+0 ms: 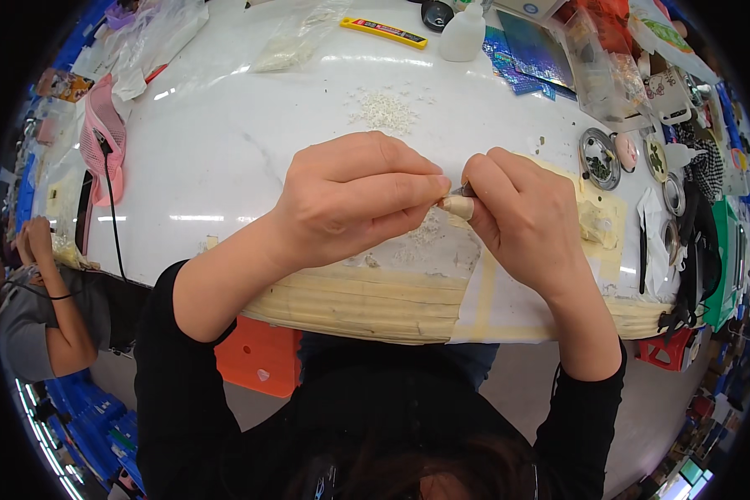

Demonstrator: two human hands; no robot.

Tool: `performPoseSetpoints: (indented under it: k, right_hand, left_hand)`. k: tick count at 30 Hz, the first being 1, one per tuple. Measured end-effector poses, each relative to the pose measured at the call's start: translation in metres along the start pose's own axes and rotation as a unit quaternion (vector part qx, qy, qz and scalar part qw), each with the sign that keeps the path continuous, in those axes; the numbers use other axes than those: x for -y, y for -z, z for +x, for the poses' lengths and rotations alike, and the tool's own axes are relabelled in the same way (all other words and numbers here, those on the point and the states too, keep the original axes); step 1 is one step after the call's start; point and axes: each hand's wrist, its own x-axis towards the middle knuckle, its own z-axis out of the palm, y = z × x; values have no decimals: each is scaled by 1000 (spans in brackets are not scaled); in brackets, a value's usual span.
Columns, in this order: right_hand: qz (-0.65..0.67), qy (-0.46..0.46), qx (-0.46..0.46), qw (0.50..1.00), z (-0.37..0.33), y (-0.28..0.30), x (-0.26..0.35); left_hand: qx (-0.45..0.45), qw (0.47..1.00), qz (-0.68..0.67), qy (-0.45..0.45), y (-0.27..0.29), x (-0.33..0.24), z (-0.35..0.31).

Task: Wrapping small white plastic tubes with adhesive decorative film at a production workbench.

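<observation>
My left hand [350,192] and my right hand [525,217] meet above the near part of the white table [200,167]. Thumb and fingers of the left are pinched together, and their tips almost touch those of the right. The right hand is curled closed, with a beige wrap [458,206] around one digit, apparently the thumb. A small dark glint shows beside that wrap; what either hand pinches is too small and covered to name. Beyond the hands lies a loose heap of tiny white pieces [383,110]. More white bits [425,233] are scattered beneath the fingers.
Yellowish tape [350,302] covers the table's front edge. At the far side lie a yellow packet [383,33], a white squeeze bottle [462,35] and shiny blue sheets [533,54]. Round tins [600,158] stand right. A pink mesh item [104,137] and another person [50,308] are left.
</observation>
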Motion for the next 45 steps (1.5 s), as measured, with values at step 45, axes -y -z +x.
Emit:
performPoseSetpoints:
  k: [45]
  right_hand:
    - [-6, 6, -58, 998, 0, 1, -6]
  left_hand:
    - [6, 990, -68, 120, 2, -2, -1]
